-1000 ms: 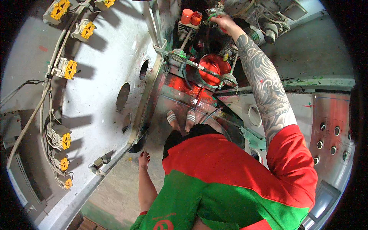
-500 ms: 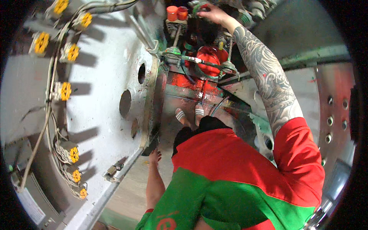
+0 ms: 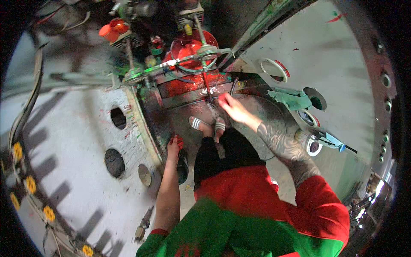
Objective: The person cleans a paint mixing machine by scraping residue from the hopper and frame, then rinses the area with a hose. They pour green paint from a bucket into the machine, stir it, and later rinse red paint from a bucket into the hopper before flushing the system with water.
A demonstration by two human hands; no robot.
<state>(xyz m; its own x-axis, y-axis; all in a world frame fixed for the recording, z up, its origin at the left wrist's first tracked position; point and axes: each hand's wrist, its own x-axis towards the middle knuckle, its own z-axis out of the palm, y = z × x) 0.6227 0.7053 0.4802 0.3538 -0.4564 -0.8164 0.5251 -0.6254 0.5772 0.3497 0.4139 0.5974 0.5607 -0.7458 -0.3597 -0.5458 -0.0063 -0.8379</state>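
Observation:
My right hand [image 3: 233, 109] is in front of my body, above the floor, its fingers drawn together and blurred. Red shows at its fingertips; whether this is stain or a small held thing is hidden. Ahead of it stands a red-smeared round tub [image 3: 186, 49] beneath a metal bar [image 3: 165, 66] with round clamps. My left hand [image 3: 174, 143] hangs low beside the edge of the pale machine panel [image 3: 90, 128], its fingers loosely bent and reddened. No held object is discernible in it. A dark cylindrical thing [image 3: 183, 169] stands just behind that hand.
Two orange-red cups [image 3: 109, 33] sit at the upper left. Red wet smears cover the ledge [image 3: 195, 85] under the tub. On the right are a white ring [image 3: 274, 70], a green cloth [image 3: 291, 99] and a white bucket [image 3: 314, 147]. Yellow knobs [image 3: 30, 185] line the left.
My right hand has come down and back from the machinery at the top. The view has swung right, bringing the right-hand panel with the ring and cloth into sight.

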